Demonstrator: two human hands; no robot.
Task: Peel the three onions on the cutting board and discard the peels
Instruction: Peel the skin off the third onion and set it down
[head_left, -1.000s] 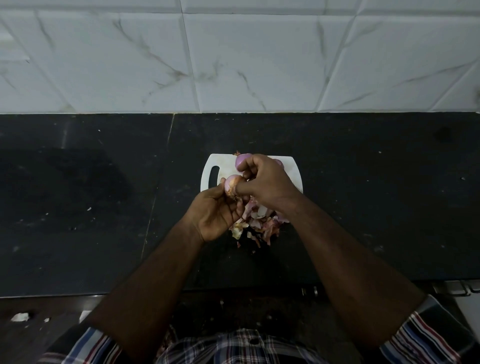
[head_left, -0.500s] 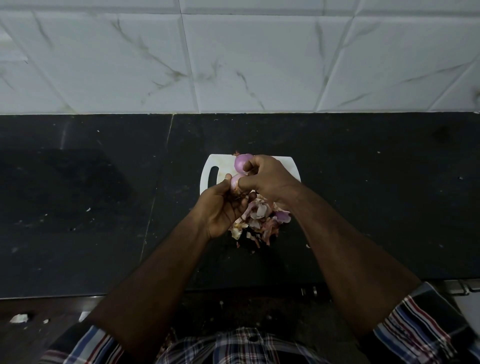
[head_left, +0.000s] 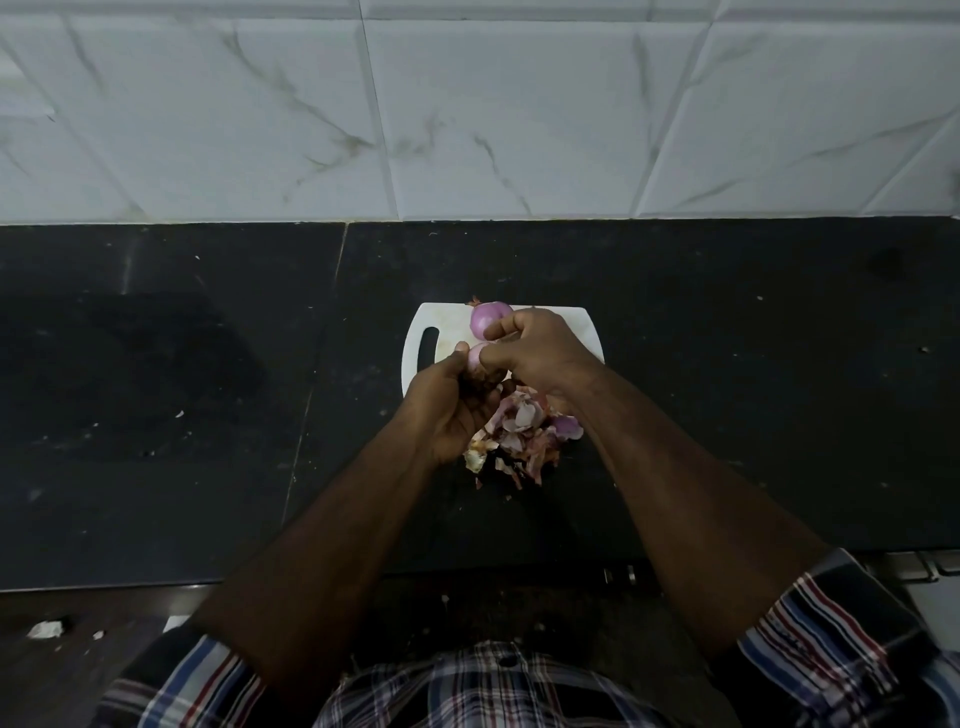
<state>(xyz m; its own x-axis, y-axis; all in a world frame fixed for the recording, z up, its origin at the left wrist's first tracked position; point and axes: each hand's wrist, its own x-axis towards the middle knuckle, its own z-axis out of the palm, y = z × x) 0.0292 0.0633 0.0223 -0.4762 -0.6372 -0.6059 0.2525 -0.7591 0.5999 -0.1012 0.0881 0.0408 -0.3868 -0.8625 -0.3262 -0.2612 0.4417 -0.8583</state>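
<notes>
A small white cutting board (head_left: 584, 327) lies on the black counter. Above it my left hand (head_left: 449, 408) cups a pale pink onion (head_left: 475, 357), mostly hidden by fingers. My right hand (head_left: 537, 351) pinches at the top of that onion with thumb and forefinger. A peeled purple onion (head_left: 488, 318) sits on the board just behind my hands. A heap of pink and brown peels (head_left: 519, 436) lies at the board's near edge, under my wrists. A third onion is not plainly visible.
The black stone counter (head_left: 182, 389) stretches to both sides, with small crumbs scattered on it. A white marble-tiled wall (head_left: 467, 114) rises behind. The counter's front edge runs below my forearms, with scraps (head_left: 47, 629) on the floor at lower left.
Both hands have shifted slightly with the onion, and my right fingers have slid down over it, uncovering more of the purple onion behind. The peel heap looks unchanged.
</notes>
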